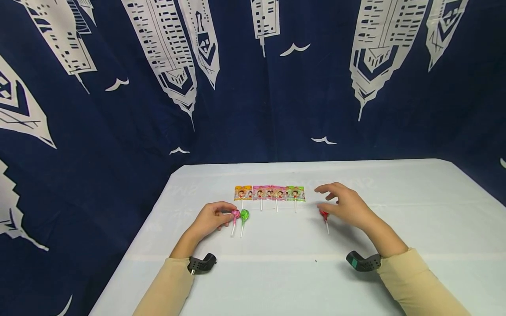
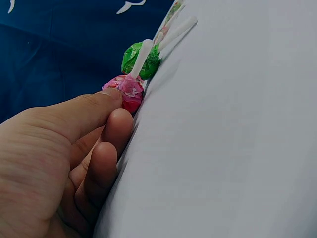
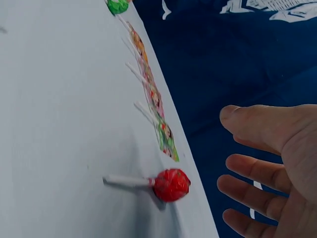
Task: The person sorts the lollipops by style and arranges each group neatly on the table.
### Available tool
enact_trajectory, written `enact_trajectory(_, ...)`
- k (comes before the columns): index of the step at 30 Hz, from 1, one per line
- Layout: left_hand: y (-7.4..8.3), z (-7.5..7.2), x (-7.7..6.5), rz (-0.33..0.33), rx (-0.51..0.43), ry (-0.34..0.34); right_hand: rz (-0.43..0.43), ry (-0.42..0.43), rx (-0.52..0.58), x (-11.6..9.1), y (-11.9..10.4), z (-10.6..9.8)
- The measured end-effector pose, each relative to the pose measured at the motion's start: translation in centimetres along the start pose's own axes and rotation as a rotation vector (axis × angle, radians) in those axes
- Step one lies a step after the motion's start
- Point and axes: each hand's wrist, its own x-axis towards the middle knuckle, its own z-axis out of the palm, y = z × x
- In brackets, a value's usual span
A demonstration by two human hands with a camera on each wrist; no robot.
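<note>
My left hand (image 1: 211, 218) pinches the round head of a pink lollipop (image 2: 130, 89) between thumb and fingers at the table's left part. Right beside it lies a green lollipop (image 1: 244, 215), its white stick pointing toward me. My right hand (image 1: 348, 205) hovers by a red lollipop (image 3: 171, 185), thumb and fingers spread apart with nothing between them. In the right wrist view a gap separates that hand from the red lollipop. In the head view the right thumb partly covers the red head.
Behind the round lollipops runs a row of flat wrapped lollipops: an orange one (image 1: 243, 193), two pink ones, the left pink one (image 1: 261, 192) overlapping its neighbour, and a green flat one (image 1: 295, 193). All lie on a white-covered table (image 1: 276, 281). A dark blue patterned cloth (image 1: 253, 109) hangs behind.
</note>
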Motion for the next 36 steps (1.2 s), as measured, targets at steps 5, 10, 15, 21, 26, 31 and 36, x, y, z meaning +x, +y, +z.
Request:
enact_trajectory(5, 0.0, -0.1, 0.1, -0.009, 0.008, 0.001, -0.003, -0.039, -0.004, -0.1, 1.1, -0.3)
enact_trajectory(10, -0.1, -0.1, 0.2, -0.014, 0.013, 0.000, 0.028, -0.085, 0.014, 0.0, 1.8, -0.3)
enact_trajectory(15, -0.1, -0.1, 0.1, 0.004, 0.004, -0.007, 0.066, -0.104, 0.022, -0.1, 2.4, -0.2)
enact_trajectory(21, -0.1, -0.1, 0.2, 0.021, -0.007, -0.009, 0.064, -0.098, 0.028, 0.0, 2.8, 0.2)
enact_trajectory(26, -0.2, -0.1, 0.1, 0.015, -0.022, -0.011, 0.072, -0.123, 0.025, 0.1, 3.1, 0.6)
enact_trajectory(31, -0.2, -0.1, 0.0, 0.013, -0.019, -0.012, 0.089, -0.145, 0.005, 0.1, 3.2, 1.1)
enact_trajectory(36, -0.1, -0.1, 0.0, 0.018, -0.024, -0.019, 0.097, -0.144, -0.014, 0.1, 3.2, 1.3)
